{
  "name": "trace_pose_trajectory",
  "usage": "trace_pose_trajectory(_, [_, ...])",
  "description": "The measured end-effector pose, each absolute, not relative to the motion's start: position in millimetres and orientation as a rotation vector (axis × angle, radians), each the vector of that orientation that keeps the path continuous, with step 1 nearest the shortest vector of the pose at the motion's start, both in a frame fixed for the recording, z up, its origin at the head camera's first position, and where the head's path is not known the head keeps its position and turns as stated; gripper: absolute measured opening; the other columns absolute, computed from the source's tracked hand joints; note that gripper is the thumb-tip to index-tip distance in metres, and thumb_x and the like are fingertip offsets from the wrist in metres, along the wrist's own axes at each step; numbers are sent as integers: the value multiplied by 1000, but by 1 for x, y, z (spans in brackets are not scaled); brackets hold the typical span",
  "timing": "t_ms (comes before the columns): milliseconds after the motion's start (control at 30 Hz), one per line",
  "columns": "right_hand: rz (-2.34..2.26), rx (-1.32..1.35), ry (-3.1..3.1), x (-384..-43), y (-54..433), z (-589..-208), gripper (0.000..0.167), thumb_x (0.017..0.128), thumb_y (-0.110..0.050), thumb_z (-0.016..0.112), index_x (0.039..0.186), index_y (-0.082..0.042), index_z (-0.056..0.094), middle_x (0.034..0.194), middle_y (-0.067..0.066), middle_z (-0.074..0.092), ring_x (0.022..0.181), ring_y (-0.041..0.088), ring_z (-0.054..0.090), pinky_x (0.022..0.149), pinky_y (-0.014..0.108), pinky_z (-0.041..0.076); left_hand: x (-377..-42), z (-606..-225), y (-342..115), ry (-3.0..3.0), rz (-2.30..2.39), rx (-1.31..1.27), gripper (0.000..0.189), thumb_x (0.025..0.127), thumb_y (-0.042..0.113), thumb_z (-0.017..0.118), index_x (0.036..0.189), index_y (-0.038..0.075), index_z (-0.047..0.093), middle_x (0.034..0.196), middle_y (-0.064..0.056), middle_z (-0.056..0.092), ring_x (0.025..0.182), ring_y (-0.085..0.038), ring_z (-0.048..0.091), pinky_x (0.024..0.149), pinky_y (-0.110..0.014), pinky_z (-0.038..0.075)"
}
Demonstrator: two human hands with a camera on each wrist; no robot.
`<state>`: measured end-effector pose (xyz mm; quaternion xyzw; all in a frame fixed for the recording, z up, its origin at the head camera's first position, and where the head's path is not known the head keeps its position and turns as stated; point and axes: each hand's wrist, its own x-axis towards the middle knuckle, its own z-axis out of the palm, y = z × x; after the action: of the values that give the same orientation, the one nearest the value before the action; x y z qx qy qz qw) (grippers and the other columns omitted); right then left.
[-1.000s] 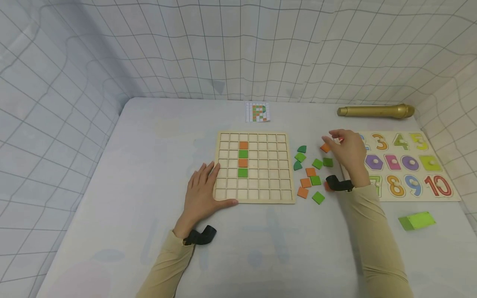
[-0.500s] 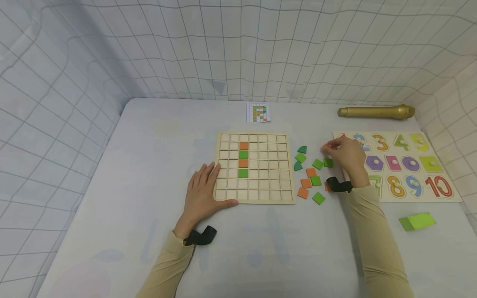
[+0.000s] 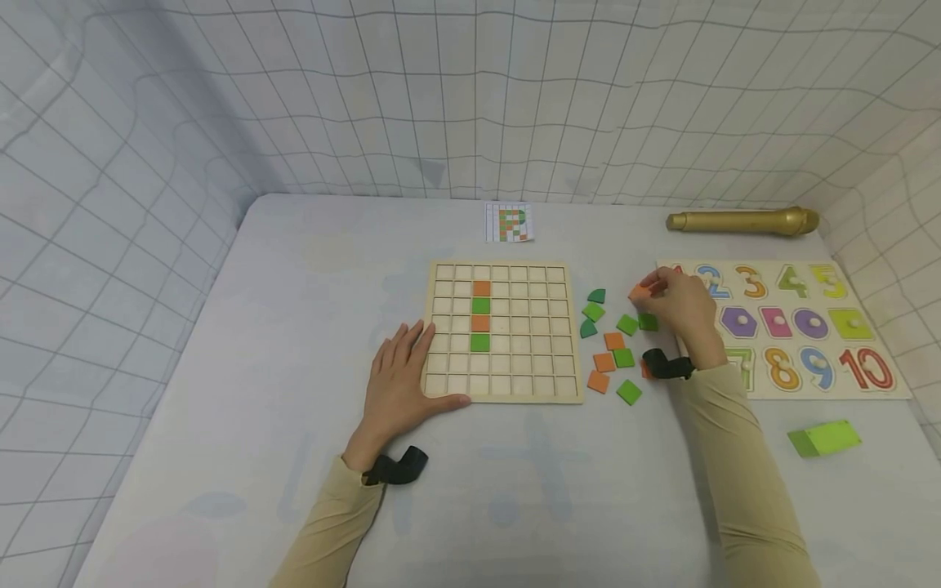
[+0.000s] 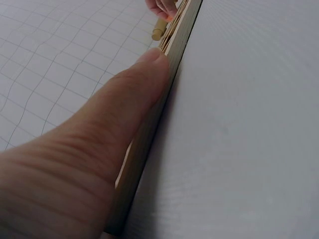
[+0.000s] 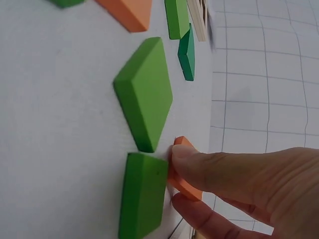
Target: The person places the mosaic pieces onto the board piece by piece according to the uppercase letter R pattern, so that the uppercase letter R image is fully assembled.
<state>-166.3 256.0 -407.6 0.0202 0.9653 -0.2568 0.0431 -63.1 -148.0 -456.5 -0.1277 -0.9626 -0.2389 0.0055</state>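
A right hand at the lower right pinches an orange tile between thumb and finger. Just beside it, a dark green tile and a brighter green tile lie on a white surface. At the top sits a second orange piece (cut off by the edge). Behind the hand hangs white cloth with gridlines.

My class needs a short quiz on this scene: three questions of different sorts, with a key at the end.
1. What is the right hand pinching?
2. True or false: the left hand lies around the near left corner of the grid board.
3. Fill the gap: from far to near, the four tiles in the grid board run orange, green, orange, ____.

Key
1. An orange tile.
2. True.
3. Green.
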Motion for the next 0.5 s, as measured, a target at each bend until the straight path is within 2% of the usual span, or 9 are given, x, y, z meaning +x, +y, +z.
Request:
trace_pose_trajectory(167, [-797, 74, 2958, -166, 253, -410, 27, 87, -23, 68, 104, -4, 58, 102, 20, 63, 81, 34, 56, 61, 40, 38, -63, -456, -148, -3015, -748, -404, 115, 65, 68, 72, 152, 10, 23, 153, -13, 21, 142, -28, 7, 111, -49, 7])
trace_pose_trajectory(500, [-957, 2, 3123, -155, 232, -414, 24, 87, -25, 70, 91, -3, 60, 85, 13, 63, 63, 25, 51, 49, 33, 36, -63, -457, -148, -3005, -742, -412, 115, 65, 69, 71, 152, 10, 23, 153, -12, 21, 142, -28, 7, 111, -48, 8])
